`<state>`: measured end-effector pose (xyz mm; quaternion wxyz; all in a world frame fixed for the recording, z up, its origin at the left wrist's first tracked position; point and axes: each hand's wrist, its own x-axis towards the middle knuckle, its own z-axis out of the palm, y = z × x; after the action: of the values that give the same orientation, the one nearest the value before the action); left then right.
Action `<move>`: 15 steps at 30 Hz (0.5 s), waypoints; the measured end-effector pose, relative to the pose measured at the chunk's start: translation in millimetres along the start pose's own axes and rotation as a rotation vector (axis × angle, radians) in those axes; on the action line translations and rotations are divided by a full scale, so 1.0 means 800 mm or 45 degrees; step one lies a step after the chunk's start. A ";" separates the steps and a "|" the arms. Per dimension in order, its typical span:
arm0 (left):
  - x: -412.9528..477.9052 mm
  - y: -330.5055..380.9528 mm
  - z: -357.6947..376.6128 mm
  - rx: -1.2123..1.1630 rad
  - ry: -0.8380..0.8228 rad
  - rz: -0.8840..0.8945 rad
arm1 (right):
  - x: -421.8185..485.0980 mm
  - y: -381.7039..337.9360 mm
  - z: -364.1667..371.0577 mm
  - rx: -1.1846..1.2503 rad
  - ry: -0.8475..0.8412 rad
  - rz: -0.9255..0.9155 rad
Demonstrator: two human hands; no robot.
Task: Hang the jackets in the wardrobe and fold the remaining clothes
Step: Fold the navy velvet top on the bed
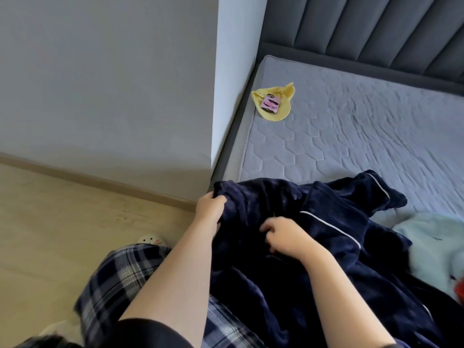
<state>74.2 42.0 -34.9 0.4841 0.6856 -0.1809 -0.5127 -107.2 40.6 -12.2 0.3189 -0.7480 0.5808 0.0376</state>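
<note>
Head view. Grey quilted mattress (351,136) fills the right half; dark padded headboard (364,33) along its far side; pale wall (100,84) and light wood floor (50,222) to the left.

Navy fleece garment (326,222) with white piping lies crumpled at the near edge of the mattress, part of it draped off the edge toward the person.

Left hand (209,208): fingers curled round a bunch of fabric at the garment's left end, beside the mattress corner. Grip closed on the cloth; fingertips hidden in the fleece.

Right hand (283,237): just right of the left-hand grip and slightly nearer the person, resting on top of the garment. Fingers curled, tips pinching into a fold of the fleece. One white piping line runs just beyond and right of this hand.

Light blue garment (434,247): right of the right-hand grip, touching the navy fleece. Small red item (460,290) at the frame edge beside it; cannot tell what it is.

Yellow cloth (275,102) with a pink tag: well beyond both grips, near the far left corner of the mattress, apart from the other clothes.

Below the left forearm: plaid trousers (120,277); white slipper (150,239) on the floor, left of the left wrist.
</note>
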 end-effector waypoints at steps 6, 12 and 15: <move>-0.023 0.020 0.001 0.280 -0.660 0.223 | 0.032 -0.001 -0.002 0.032 0.516 -0.289; -0.024 0.021 -0.002 0.594 -0.596 0.449 | 0.051 0.013 -0.003 -0.251 0.330 -0.196; -0.024 0.016 -0.003 0.597 -0.448 0.470 | 0.040 0.017 -0.003 -0.158 0.828 -0.010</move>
<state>71.6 51.0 -13.7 0.3595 0.6350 -0.4954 -0.4714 -109.8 10.8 -29.4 0.0706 -0.7410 0.6460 -0.1692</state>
